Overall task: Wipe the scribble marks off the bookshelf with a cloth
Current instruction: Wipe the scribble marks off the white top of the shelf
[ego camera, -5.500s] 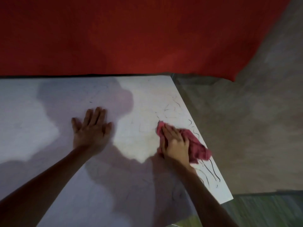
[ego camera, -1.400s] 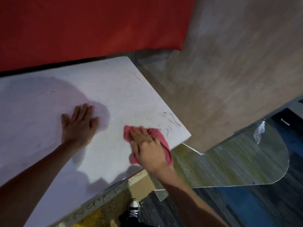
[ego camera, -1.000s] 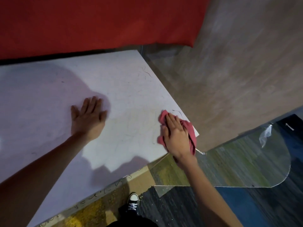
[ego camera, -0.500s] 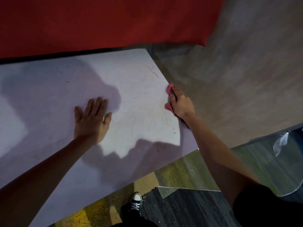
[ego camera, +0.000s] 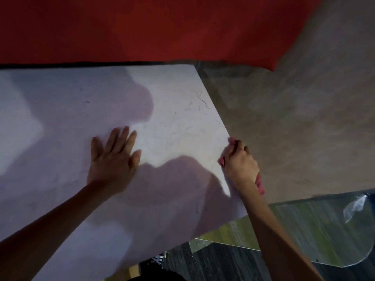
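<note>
Right hand (ego camera: 239,165) has slid back toward me along right edge of white bookshelf top (ego camera: 60,110), fingers curled, gripping bunched pink cloth (ego camera: 221,160). Left hand (ego camera: 113,157) flat mid-shelf, fingers straight. I see thin dark scribble marks (ego camera: 203,102) left near far right corner; wiping unfinished.

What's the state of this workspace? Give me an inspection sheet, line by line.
Surface: white bookshelf top, dark scribble marks near its far right edge.
Job's things: pink cloth bunched at the right edge.
Clutter: nothing seen.
Hands: left hand flat on the top; right hand grips the cloth.
Cables: nothing seen.
Surroundings: red panel behind, beige wall at right, clear sheet and a shoe on the floor.
</note>
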